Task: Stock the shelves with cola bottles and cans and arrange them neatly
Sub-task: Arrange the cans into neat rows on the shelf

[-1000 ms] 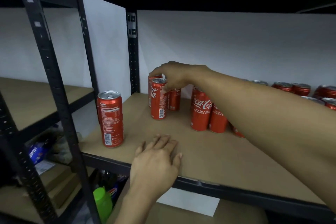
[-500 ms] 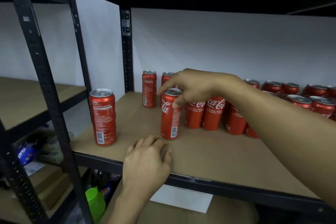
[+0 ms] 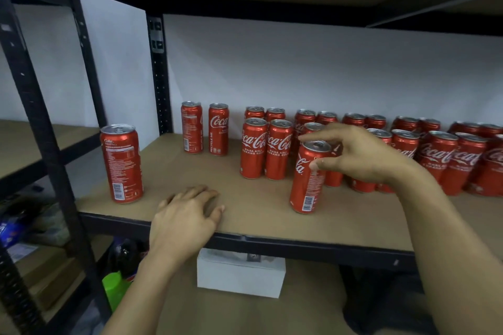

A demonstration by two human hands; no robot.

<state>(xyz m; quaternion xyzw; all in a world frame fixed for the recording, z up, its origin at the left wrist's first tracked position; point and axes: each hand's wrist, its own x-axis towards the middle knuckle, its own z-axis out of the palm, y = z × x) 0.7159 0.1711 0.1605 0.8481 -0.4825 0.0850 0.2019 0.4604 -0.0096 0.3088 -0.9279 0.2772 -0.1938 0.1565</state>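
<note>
Cola can [image 3: 307, 182] upright on shelf [image 3: 258, 215], right grip [image 3: 362, 155] curled round its top

The brown shelf board [image 3: 245, 198] carries upright red cola cans. The left hand [image 3: 187, 215] rests palm-down on its front edge. Well left of that hand stands a lone can [image 3: 121, 163]. Beyond it, at the back, stand two cans [image 3: 192, 130]; a pair of cans [image 3: 265, 149] stands between the hands. The right hand [image 3: 359, 155] holds the front can [image 3: 307, 179] by its top. Behind and right of this hand stand rows of cans [image 3: 441, 160].
</note>
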